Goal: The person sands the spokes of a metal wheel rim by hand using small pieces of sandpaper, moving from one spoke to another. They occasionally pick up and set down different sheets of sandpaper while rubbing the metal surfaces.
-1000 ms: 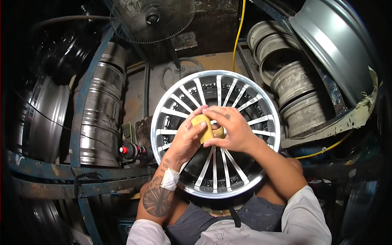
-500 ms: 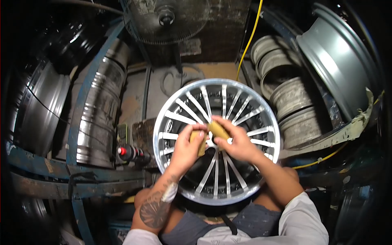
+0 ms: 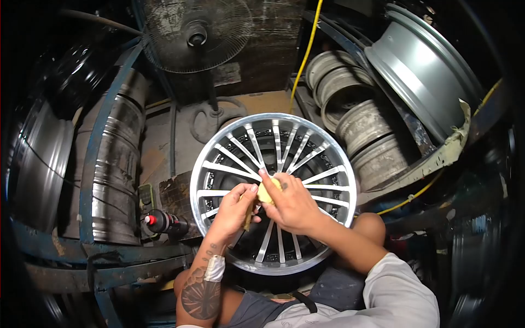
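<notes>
A wheel rim [image 3: 199,186] with polished silver spokes and a dark barrel lies face up in front of my knees. Over its hub, my left hand [image 3: 234,210] is closed on a tan folded piece [image 3: 248,220] that looks like sandpaper, its edge showing below the fingers. My right hand [image 3: 295,205] grips a yellow piece [image 3: 268,191], which shows between thumb and fingers. The two hands are close together, with the yellow piece right by the left fingertips. The rim's centre is partly hidden behind them.
Left of the rim lies a dark bottle with a red cap [image 3: 157,221]. A fan [image 3: 197,38] stands at the back. Stacked rims [image 3: 116,169] line the left rack, and more dusty rims [image 3: 363,128] sit on the right. A yellow cable [image 3: 309,49] hangs behind.
The view has shifted, moving the scene left. My right hand has turned over more, showing its back, and its piece now shows a bright yellow face. The left hand's piece is now seen more edge-on.
</notes>
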Motion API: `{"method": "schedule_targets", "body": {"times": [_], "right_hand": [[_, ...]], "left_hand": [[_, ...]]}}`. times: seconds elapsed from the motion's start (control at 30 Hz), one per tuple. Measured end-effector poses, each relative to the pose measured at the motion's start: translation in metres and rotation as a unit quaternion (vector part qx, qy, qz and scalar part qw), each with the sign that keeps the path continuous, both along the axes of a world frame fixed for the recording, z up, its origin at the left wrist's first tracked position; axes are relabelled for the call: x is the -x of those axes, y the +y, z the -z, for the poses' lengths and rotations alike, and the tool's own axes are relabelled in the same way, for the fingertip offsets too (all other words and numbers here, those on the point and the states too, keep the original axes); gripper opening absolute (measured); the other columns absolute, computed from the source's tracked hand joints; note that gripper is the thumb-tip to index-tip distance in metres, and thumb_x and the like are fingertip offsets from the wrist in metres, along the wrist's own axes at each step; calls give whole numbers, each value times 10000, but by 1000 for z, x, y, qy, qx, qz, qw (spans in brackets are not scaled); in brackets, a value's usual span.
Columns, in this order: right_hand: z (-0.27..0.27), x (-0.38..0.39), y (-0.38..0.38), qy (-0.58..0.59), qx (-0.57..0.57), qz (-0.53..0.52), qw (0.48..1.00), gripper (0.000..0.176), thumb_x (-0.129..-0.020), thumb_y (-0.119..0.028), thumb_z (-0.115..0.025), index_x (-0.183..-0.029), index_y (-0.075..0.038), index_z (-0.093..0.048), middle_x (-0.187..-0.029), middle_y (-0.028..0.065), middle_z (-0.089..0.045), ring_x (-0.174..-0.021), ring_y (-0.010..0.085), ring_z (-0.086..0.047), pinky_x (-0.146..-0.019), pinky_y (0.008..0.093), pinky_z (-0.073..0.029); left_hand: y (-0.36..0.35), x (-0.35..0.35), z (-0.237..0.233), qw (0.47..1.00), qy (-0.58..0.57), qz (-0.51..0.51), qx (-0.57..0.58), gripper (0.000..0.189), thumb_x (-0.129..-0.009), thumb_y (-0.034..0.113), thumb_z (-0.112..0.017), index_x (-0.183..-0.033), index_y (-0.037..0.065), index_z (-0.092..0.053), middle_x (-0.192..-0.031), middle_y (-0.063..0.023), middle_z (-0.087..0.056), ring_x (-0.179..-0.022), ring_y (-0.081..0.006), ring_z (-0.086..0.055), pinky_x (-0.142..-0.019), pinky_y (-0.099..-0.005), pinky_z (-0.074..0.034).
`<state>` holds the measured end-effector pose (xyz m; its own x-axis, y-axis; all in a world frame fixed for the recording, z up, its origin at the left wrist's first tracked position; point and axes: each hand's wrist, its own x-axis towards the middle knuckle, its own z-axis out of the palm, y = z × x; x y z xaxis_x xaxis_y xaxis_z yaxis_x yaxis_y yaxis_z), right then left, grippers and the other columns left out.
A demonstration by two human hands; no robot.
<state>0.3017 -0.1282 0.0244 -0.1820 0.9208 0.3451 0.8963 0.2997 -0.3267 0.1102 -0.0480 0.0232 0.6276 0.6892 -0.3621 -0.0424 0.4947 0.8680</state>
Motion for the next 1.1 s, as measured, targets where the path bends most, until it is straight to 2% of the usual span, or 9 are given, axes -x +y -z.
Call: {"method": "schedule_targets", "body": {"times": [0.1, 0.2, 0.3, 0.37, 0.43, 0.5, 0.6, 0.7, 1.1], "right_hand": [[7, 10, -13, 36, 8, -21, 999, 861, -928, -274, -733, -1638, 0, -331, -1273, 243, -546, -1118, 403, -574, -969, 487, -471], [5, 17, -24, 96, -75, -9, 993, 640, -823, -157, -788, -1386, -33, -511, -1234, 198, -598, -1027, 388, -623, -909, 476, -498], [15, 16, -30, 26, -77, 2, 997, 376, -815, -186, -791, -1101, -41, -595, -1159, 211, -644, -941, 395, -648, -832, 483, -516], [17, 12, -34, 12, -21, 6, 1000, 281, -824, -183, -791, -1007, -42, -630, -1146, 199, -659, -922, 370, -658, -831, 458, -533], [25, 8, -34, 57, 44, 15, 997, 268, -827, -148, -785, -1026, -37, -643, -1119, 198, -658, -880, 376, -653, -792, 452, -537], [36, 8, -33, 170, 79, 36, 982, 306, -836, -120, -778, -1096, -28, -646, -1083, 202, -651, -879, 400, -655, -772, 462, -539], [107, 2, -43, 53, 27, 12, 998, 399, -888, -150, -744, -1267, -55, -662, -1074, 169, -654, -946, 379, -662, -838, 480, -532], [51, 56, -34, -55, 77, 29, 995, 330, -931, -158, -726, -1261, -169, -729, -947, 105, -642, -783, 314, -595, -754, 402, -504], [79, 66, 10, -103, 135, -20, 985, 431, -892, -53, -717, -1303, -180, -731, -864, 58, -714, -611, 315, -667, -576, 422, -542]], "left_hand": [[0, 2, -8, 997, 51, 42, -29, 250, -1023, 290, -740, -1066, 54, -671, -863, -13, -667, -725, -80, -636, -621, -260, -567], [-3, 4, 3, 989, 107, 62, -85, 229, -988, 257, -761, -989, 39, -688, -736, 0, -652, -678, -52, -636, -593, -233, -539], [-13, 1, 7, 919, 233, 20, -317, 233, -932, 226, -740, -959, -3, -707, -709, -218, -689, -690, -341, -725, -663, -416, -554], [-17, 0, 7, 939, 228, 13, -255, 234, -926, 226, -723, -956, -6, -714, -754, -278, -677, -748, -456, -701, -720, -478, -543], [-25, -3, 12, 903, 215, -43, -368, 253, -946, 213, -757, -1066, -1, -696, -793, -172, -719, -716, -281, -729, -692, -363, -566], [-40, -15, 20, 833, 213, -129, -495, 300, -910, 155, -767, -1150, -2, -680, -971, -194, -714, -912, -347, -708, -810, -418, -567], [-65, -35, 15, 780, 150, -91, -600, 340, -865, 62, -723, -1197, 8, -679, -1006, -146, -638, -949, -345, -631, -857, -443, -536], [-90, -57, 14, 729, 122, -86, -668, 381, -820, 163, -678, -1182, 42, -691, -966, -82, -605, -896, -255, -606, -769, -368, -498], [-77, -69, 12, 756, 107, -88, -640, 115, -796, 182, -671, -858, 84, -674, -938, -48, -603, -893, -199, -615, -694, -325, -497]]}}
